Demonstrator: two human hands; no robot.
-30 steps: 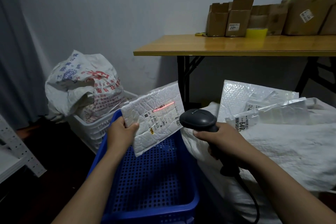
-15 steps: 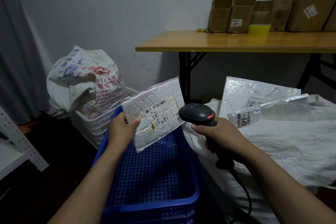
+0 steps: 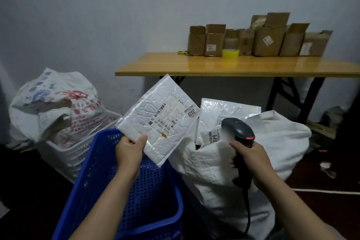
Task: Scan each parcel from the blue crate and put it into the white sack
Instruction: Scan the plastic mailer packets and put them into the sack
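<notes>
Left hand pinches the parcel by its lower corner, now lifted above the blue crate and swung twd the white sack, red scan line gone vs a sec ago, right hand wrapped round the scanner, so prob scanned, drop's next imo.

Red scan line gone from parcel; left hand carried it right, toward white sack.

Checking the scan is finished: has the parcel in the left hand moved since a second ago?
Yes. The parcel has swung right and up, from over the blue crate toward the white sack, its corner now overlapping the sack's mouth.
</notes>
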